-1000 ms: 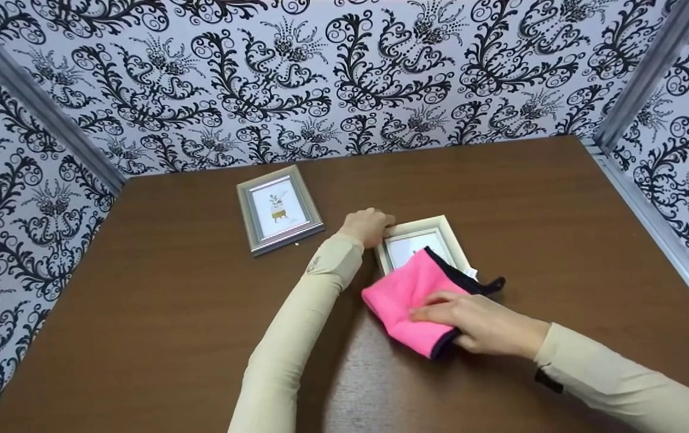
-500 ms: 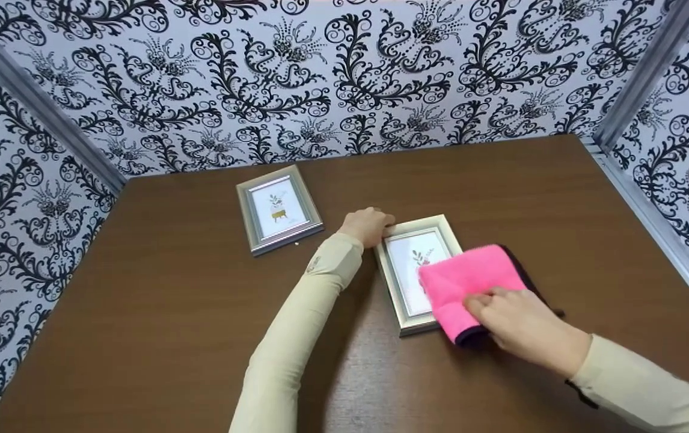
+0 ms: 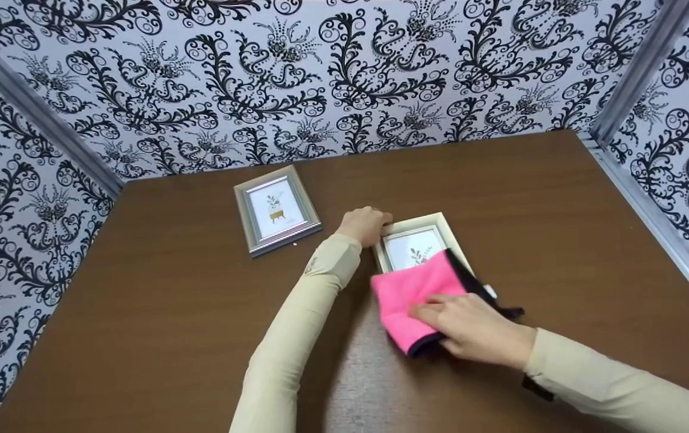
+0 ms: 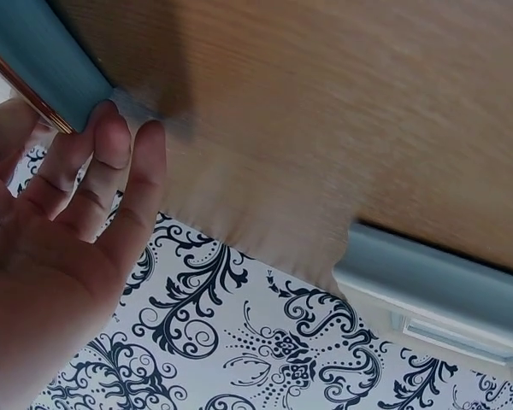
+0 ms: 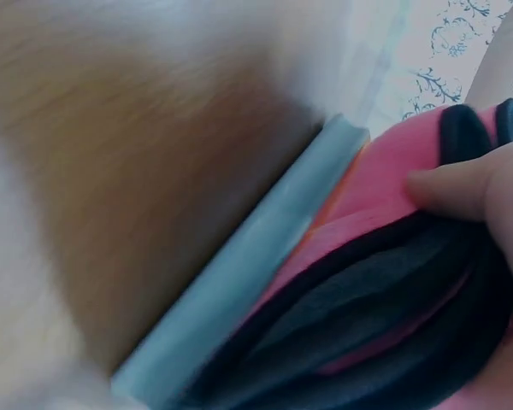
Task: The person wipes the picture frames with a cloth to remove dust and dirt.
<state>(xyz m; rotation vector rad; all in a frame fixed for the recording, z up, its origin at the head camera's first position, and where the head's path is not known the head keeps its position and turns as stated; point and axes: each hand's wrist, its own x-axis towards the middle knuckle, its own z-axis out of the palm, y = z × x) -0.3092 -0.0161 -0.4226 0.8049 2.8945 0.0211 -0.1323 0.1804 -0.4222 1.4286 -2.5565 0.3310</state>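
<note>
The pink cloth (image 3: 404,294) has swept leftward since half a second ago: it lay over the right side of the cream picture frame (image 3: 412,245) then, and now it spreads across the near end, hiding the lower part of the print. The right hand (image 3: 471,329) has travelled with it, fingers and thumb clutching the bunched fabric; from the right wrist the black-trimmed folds stack up thickly under the grip, perhaps to give a soft pad between fingers and glass. The left hand (image 3: 364,226) hasn't budged from the frame's far left corner, which it grasps with fingers curled against the outer edge. I'd take that hold as a brace, since a light frame lying flat on the smooth brown desk (image 3: 170,313) would probably skate along under the rubbing, and a corner grip leaves nearly all the face bare for the cloth. A white tag (image 3: 490,291) and a dark loop (image 3: 511,312) trail off the cloth's right side. The silvery picture frame (image 3: 277,210) lies face up farther back and to the left, well apart from the cloth, presumably where it won't get in the way.
</note>
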